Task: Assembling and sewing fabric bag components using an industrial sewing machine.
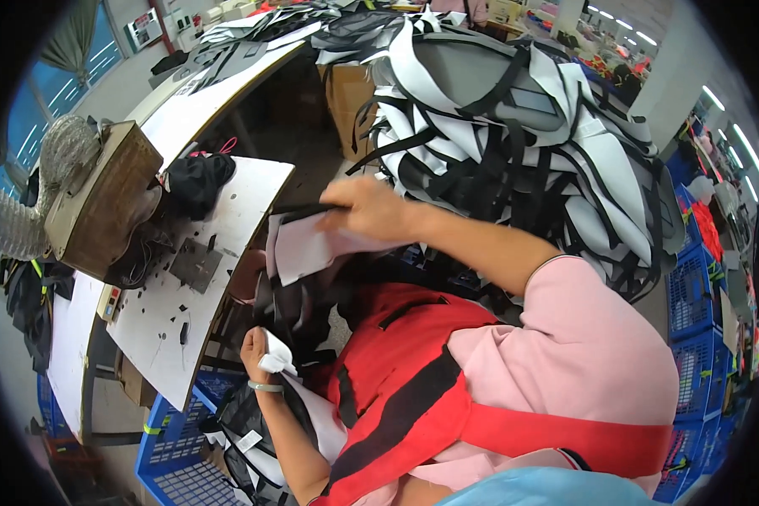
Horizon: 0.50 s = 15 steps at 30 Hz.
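Note:
My right hand (369, 207) reaches forward and grips a white fabric piece with black edging (308, 244), held just off the edge of the white worktable (253, 198). My left hand (257, 352) is low beside my lap, closed around a small white fabric piece (277, 356), above a blue crate (173, 434) holding more black and white pieces. I wear a pink shirt and a red apron with a black stripe.
A large heap of grey, white and black strapped fabric parts (514, 126) rises ahead on the right. A brown machine with a silver duct (93, 198) stands on the left of the table beside a black bundle (196, 181). Blue crates (691, 287) stack at the right.

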### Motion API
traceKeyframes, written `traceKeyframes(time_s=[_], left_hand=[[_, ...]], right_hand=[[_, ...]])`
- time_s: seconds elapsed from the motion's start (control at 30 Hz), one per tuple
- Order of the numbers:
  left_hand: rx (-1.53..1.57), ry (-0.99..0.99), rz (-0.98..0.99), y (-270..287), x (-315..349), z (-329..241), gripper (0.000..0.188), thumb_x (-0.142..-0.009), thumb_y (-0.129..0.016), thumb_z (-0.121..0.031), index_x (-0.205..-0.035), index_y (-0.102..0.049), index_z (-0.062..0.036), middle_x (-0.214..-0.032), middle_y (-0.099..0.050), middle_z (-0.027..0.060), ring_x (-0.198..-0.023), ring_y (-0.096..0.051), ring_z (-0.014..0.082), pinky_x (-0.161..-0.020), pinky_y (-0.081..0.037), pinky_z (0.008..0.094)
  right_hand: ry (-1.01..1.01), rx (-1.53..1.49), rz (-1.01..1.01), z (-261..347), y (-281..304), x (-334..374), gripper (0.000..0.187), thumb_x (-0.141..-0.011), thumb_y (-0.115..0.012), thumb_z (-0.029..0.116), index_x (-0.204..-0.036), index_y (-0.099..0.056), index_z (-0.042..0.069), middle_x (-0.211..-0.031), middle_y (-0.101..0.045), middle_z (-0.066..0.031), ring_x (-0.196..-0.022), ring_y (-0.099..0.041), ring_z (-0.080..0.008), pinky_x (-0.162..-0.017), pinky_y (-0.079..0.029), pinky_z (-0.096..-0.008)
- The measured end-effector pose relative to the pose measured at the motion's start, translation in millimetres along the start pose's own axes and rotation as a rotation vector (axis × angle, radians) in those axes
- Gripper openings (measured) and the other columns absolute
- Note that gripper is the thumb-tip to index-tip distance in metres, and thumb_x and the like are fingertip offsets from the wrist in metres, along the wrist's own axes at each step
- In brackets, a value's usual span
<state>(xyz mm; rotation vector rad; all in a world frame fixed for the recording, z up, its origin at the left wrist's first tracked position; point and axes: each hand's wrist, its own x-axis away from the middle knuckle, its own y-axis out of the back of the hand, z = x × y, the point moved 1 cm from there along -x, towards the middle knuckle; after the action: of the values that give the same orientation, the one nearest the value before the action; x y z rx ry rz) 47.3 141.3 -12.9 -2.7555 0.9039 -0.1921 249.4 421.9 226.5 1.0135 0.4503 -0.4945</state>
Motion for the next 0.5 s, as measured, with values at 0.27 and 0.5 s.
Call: traceKeyframes(time_s=[0.27,0.5], left_hand=[[-0.050,0.223,0.175,21,-4,43,0.025,-0.094,-0.058,-0.027,-0.079,-0.060,-0.0078,-0.066,-0.056,-0.0025,-0.052,-0.049,0.0064,-0.047,-0.038,0.0223],[-0.177,0.231,0.318,4,-29,75,0.021,-0.093,-0.059,-0.021,-0.081,-0.064,-0.0057,-0.070,-0.058,-0.0054,-0.059,-0.049,0.0045,-0.055,-0.037,0.0194]], right_hand=[[-0.451,0.450,-0.474,75,297,13,0.028,-0.086,-0.064,0.019,-0.106,-0.062,0.000,-0.091,-0.065,-0.0079,-0.073,-0.059,-0.0152,-0.064,-0.049,-0.0316],[-0.401,0.589,-0.788,32,497,160,0.027,-0.085,-0.065,0.021,-0.102,-0.065,0.001,-0.083,-0.067,-0.0063,-0.071,-0.062,-0.0147,-0.068,-0.050,-0.0298]])
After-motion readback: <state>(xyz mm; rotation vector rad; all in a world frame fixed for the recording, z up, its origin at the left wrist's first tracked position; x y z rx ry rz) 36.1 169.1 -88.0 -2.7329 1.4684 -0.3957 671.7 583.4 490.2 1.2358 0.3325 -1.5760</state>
